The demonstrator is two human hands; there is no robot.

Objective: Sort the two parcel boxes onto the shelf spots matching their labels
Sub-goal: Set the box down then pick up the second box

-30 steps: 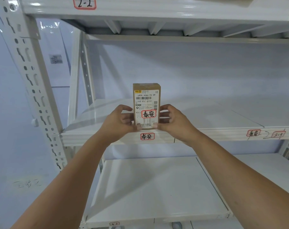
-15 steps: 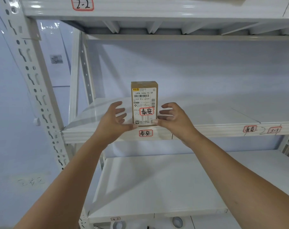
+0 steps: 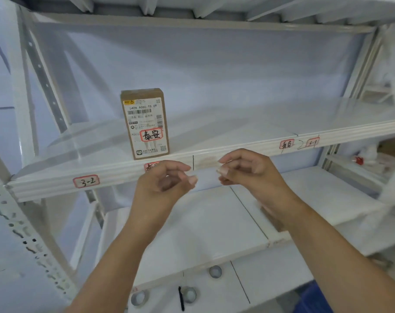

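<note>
A small brown parcel box (image 3: 145, 123) stands upright near the front edge of the white middle shelf (image 3: 237, 134). Its white shipping label carries a red-framed handwritten tag. A matching red-framed tag (image 3: 149, 166) on the shelf edge sits right below the box, partly hidden by my left hand (image 3: 167, 181). My right hand (image 3: 244, 169) hangs beside my left hand, both in front of and below the shelf edge, clear of the box. The fingers of both hands are loosely curled and hold nothing. No second parcel box is in view.
Other red-framed tags mark the shelf edge: "3-2" (image 3: 86, 181) at the left and two more (image 3: 287, 144) at the right. A lower shelf (image 3: 203, 224) lies beneath my hands. Tape rolls (image 3: 215, 271) and a black pen (image 3: 181, 298) lie lower down. A perforated upright (image 3: 22, 229) stands at left.
Both hands have let go of the box and drawn back toward me, below the shelf edge. The box stays standing on the shelf. The camera has moved closer and tilted.
</note>
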